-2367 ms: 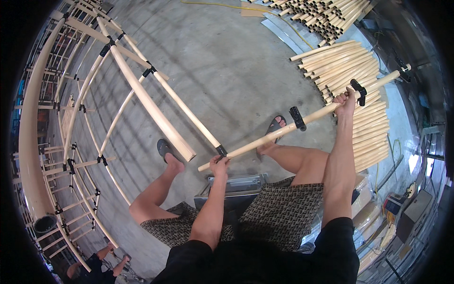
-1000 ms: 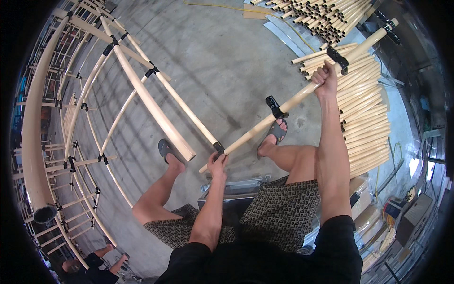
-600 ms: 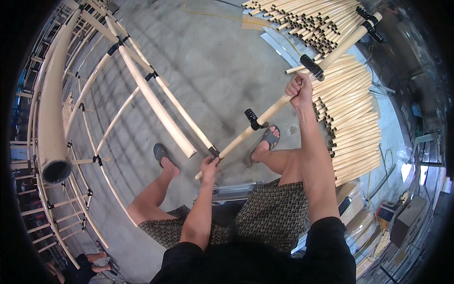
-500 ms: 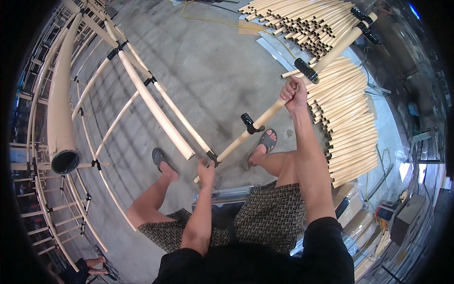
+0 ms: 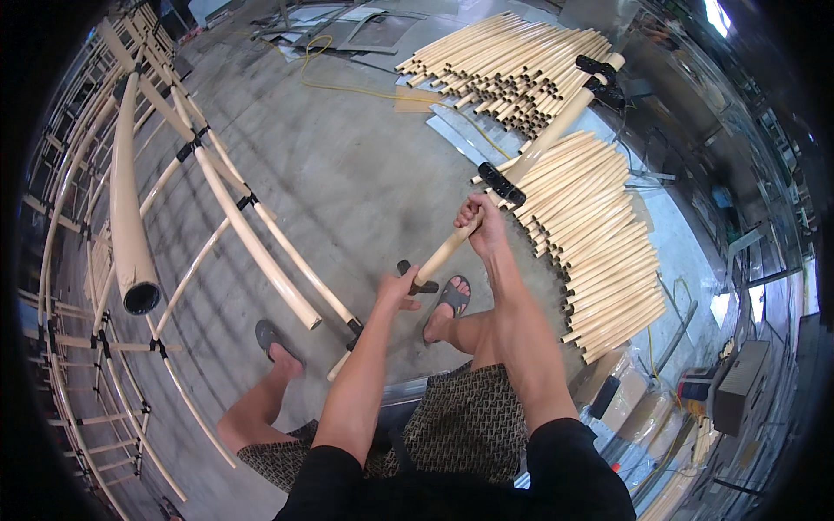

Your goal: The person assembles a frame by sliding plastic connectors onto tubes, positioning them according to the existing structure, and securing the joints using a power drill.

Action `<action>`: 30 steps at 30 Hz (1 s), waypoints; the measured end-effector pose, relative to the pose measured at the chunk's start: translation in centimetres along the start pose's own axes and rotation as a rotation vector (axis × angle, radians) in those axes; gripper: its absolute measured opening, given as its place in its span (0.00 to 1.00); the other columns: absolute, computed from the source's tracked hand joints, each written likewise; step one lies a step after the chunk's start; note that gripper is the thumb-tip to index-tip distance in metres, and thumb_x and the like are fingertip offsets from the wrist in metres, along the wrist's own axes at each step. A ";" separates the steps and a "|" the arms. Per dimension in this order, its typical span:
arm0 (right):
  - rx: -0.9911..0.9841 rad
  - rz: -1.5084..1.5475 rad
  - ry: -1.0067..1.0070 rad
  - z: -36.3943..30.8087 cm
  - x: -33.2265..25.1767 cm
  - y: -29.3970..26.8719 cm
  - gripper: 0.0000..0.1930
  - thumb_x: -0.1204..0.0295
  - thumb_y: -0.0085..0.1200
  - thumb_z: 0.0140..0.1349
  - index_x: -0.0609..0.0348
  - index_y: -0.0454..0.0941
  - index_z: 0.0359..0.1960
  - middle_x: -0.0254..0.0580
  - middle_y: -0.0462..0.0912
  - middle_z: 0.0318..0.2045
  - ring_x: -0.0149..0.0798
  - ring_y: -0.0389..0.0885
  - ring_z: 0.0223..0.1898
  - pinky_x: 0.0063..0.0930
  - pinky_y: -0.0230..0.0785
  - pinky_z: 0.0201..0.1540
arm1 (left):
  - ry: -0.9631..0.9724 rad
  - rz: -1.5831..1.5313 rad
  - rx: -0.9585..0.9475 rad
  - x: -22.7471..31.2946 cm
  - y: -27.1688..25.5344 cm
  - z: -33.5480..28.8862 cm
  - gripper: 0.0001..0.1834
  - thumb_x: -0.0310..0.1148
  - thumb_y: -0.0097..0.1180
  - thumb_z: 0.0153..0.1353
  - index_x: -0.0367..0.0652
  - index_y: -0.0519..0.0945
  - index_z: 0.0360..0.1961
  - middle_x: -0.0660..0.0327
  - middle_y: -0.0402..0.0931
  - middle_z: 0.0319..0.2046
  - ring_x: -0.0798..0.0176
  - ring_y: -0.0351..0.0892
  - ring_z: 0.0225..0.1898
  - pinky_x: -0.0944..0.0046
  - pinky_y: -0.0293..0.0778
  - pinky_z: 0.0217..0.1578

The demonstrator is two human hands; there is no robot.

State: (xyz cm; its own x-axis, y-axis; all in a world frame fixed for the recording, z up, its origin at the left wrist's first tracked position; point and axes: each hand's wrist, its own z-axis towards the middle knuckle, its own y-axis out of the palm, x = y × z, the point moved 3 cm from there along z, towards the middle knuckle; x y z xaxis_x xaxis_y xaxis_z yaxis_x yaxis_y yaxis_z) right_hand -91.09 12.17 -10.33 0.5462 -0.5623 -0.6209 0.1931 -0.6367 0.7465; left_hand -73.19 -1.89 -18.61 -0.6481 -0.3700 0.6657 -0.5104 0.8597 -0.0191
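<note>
A long cream-coloured pipe (image 5: 445, 250) slants from my left hand up toward the far right. My right hand (image 5: 482, 224) is closed in a fist round it, just below a black pipe joint (image 5: 502, 184). Lower down the pipe, my left hand (image 5: 400, 289) grips another black pipe joint (image 5: 423, 285), its thumb on the joint and part of the grip hidden. More black joints (image 5: 599, 78) sit near the pipe's far end. Left of my hands, a black joint (image 5: 354, 326) sits on a cream frame pipe (image 5: 300, 260); my left forearm partly covers the area beside it.
Cream pipes joined with black fittings form a frame (image 5: 204, 252) on the left, with one thick open-ended pipe (image 5: 132, 217) jutting near. Stacked loose pipes (image 5: 608, 252) lie on the right. A yellow cable (image 5: 347, 89) crosses the grey concrete floor (image 5: 339, 165).
My left hand has left the joint at the pipe's lower end and moved up to the middle joint. My right hand keeps its hold. The whole view has shifted.
</note>
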 end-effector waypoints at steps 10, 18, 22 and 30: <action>0.345 -0.020 -0.198 0.5 -2.7 0.9 0.14 0.64 0.62 0.60 0.50 0.67 0.25 0.28 0.66 0.17 0.27 0.65 0.17 0.27 0.63 0.22 | 0.104 -0.023 0.105 -0.8 0.0 -0.9 0.28 0.42 0.62 0.59 0.16 0.74 0.34 0.40 0.80 0.29 0.48 0.84 0.20 0.60 0.82 0.16; 0.367 -0.062 -0.270 -1.5 -2.8 3.3 0.16 0.61 0.61 0.62 0.51 0.67 0.24 0.26 0.62 0.14 0.25 0.60 0.15 0.23 0.57 0.20 | 0.102 -0.001 0.061 -0.2 -1.8 -2.2 0.24 0.38 0.65 0.54 0.20 0.76 0.22 0.46 0.78 0.22 0.51 0.82 0.17 0.59 0.81 0.17; 0.303 -0.062 -0.221 -0.9 -2.9 2.8 0.17 0.58 0.61 0.60 0.50 0.67 0.25 0.25 0.59 0.14 0.24 0.57 0.14 0.23 0.55 0.20 | 0.115 -0.104 0.081 0.9 -0.9 -2.8 0.20 0.34 0.66 0.52 0.21 0.76 0.22 0.49 0.78 0.23 0.55 0.82 0.20 0.59 0.82 0.17; 0.167 0.040 -0.080 0.6 -3.0 1.8 0.19 0.54 0.59 0.60 0.53 0.70 0.24 0.22 0.54 0.12 0.23 0.52 0.12 0.21 0.48 0.16 | 0.288 -0.324 0.199 -0.7 1.0 -2.9 0.13 0.28 0.60 0.55 0.24 0.77 0.29 0.50 0.81 0.28 0.59 0.84 0.25 0.61 0.86 0.21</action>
State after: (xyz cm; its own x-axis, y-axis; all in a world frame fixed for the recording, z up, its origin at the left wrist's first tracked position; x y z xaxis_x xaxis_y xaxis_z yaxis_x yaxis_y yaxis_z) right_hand -92.89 12.36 -7.26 0.4832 -0.6247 -0.6134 0.0309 -0.6881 0.7250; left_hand -71.64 0.29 -16.99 -0.2689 -0.4712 0.8400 -0.7767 0.6218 0.1002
